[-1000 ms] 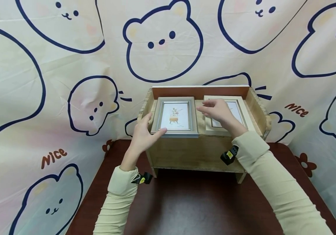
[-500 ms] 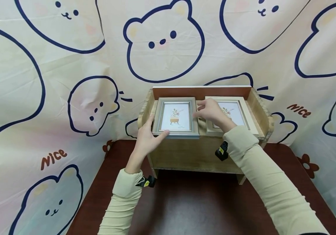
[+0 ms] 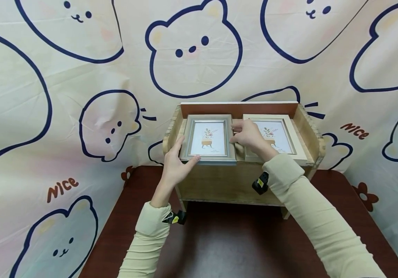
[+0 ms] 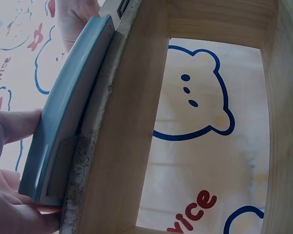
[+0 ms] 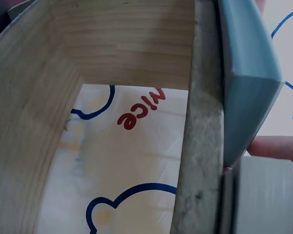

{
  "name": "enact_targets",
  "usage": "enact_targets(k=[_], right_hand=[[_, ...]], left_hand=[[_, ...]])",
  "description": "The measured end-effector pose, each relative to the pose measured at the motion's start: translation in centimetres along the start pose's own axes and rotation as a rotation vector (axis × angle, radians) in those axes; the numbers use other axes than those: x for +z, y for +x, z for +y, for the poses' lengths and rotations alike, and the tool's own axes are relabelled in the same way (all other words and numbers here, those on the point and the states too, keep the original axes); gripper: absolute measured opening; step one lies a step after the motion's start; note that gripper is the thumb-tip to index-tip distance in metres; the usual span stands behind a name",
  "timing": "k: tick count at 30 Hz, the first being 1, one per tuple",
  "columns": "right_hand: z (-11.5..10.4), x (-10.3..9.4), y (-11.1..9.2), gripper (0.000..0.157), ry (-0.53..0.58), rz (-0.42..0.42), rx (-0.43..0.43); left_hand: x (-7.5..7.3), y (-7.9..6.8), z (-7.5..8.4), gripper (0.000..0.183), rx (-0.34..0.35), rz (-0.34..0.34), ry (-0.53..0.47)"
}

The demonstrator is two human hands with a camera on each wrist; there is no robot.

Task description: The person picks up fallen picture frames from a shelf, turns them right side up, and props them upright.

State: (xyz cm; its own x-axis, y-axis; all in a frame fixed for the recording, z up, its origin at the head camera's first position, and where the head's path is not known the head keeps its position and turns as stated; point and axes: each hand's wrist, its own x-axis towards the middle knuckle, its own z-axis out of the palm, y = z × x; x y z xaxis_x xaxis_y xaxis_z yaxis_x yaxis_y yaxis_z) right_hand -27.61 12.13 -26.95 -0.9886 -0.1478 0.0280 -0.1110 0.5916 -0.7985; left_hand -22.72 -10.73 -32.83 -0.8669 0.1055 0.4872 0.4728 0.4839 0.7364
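Note:
In the head view a silver-grey picture frame (image 3: 207, 139) lies face up on the left of a wooden shelf's top; a plant-in-pot print shows inside it. My left hand (image 3: 177, 166) grips its near left corner, thumb at the front edge and fingers along the left side. The left wrist view shows that thumb (image 4: 22, 124) against the frame's bluish edge (image 4: 63, 117). At the opposite side my right hand (image 3: 251, 138) holds the right edge with curled fingers. Beneath that hand, partly covered, lies a cream picture frame (image 3: 298, 148) with a similar print.
The wooden shelf (image 3: 233, 183) has raised side panels (image 3: 307, 135) and a raised back board (image 3: 237, 109). It stands on a dark red-brown table (image 3: 220, 239). A bear-print cloth (image 3: 115, 77) hangs behind and at the sides. Both wrist views look into the shelf's hollow inside.
My right hand has moved left and down from above the cream frame to the silver frame's right edge. My left hand has shifted slightly right, closing in on the frame's near left corner.

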Motion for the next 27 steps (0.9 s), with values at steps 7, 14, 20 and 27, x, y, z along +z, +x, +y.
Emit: enact_targets(k=[7,14,20,27], right_hand=[[-0.1,0.0,-0.6,0.057,0.096,0.071,0.019],[-0.3,0.0,-0.8,0.055,0.292,0.145,0.05],[-0.3,-0.2,-0.6,0.061,0.364,0.162,0.076],[-0.4,-1.0,-0.1,0.069,0.389,0.07,0.115]], left_hand=[[0.2,0.0,-0.5,0.071,0.092,0.045,-0.07],[0.7,0.2,-1.3,0.071,0.223,0.111,-0.098],[1.1,0.3,-1.7,0.072,0.239,0.131,-0.123],[1.3,0.5,-2.1,0.072,0.297,0.16,-0.149]])
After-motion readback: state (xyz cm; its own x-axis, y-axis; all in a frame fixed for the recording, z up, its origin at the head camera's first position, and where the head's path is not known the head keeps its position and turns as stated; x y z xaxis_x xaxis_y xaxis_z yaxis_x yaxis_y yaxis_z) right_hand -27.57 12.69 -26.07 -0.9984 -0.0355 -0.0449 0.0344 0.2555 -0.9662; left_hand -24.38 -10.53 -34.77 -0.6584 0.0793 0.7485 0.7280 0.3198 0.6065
